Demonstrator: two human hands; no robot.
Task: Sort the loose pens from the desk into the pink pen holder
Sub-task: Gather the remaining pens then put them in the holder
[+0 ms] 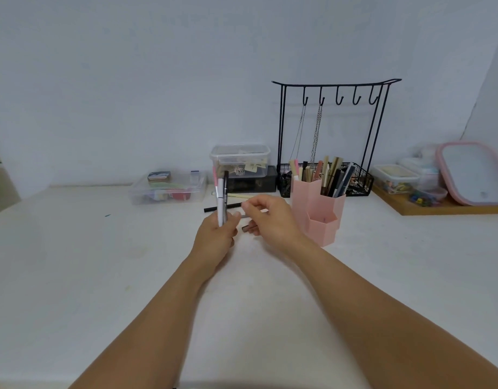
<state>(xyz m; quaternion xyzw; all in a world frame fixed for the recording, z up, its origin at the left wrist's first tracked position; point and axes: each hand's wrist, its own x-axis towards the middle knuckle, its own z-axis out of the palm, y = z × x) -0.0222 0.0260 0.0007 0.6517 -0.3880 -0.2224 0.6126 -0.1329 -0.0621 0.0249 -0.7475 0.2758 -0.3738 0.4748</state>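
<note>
Nearest to the camera, two bare forearms reach forward over the white table (73, 276). The left hand (217, 237) has its fingers curled around a small bundle of pens (222, 197), which stand almost upright out of the fist. The right hand (270, 217) is just beside it, with the fingers bent downward toward a short dark pen (249, 227) that lies on the table under it; I cannot tell if it already pinches this pen or only touches it. The two hands are close together but do not seem to touch.

A little farther, a long black pen (224, 206) and a pale yellow pen (239, 196) lie loose on the table behind the hands. To the right stands the pink pen holder (318, 209), already holding many pens in its tall compartments; its low front compartment looks free.

The pens are probably light, stiff and smooth, so they can slip or roll. I think it is best to take each one at the middle of the barrel.

At the back are clear plastic boxes (169, 188) and a black wire rack (332, 136).
</note>
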